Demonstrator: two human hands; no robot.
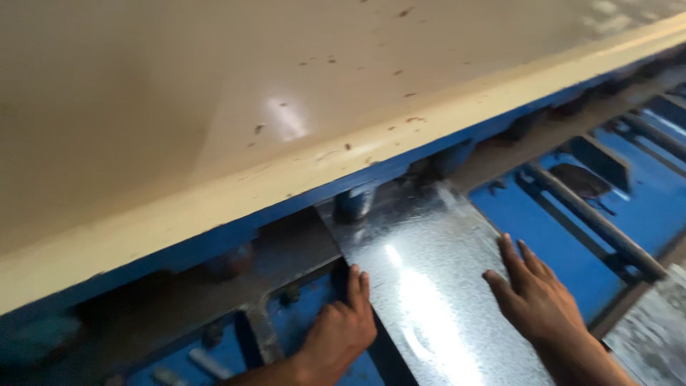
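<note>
Sheet metal [429,286] — a shiny galvanized strip — lies flat on the blue machine bed [557,236], its far end pushed under the cream guard [214,129] that runs across the upper part of the view. Both hands press on it from either side. Left hand [343,329] has its fingers together and flat against the strip's left edge, thumb side down toward the bed, not wrapped around anything. Right hand [536,297] lies palm down on the right edge, fingers spread a little and pointing toward the guard — open, resting rather than gripping.

Just beyond the strip, a dark round hold-down post [354,204] stands beneath the guard, close to the sheet's far left corner. Grey bars [593,221] cross the bed to the right, well apart from the hands. Another piece of sheet [654,336] shows at the lower right, cut off by the frame. Under the guard it is dark and blurred; where the strip ends there is hard to make out.
</note>
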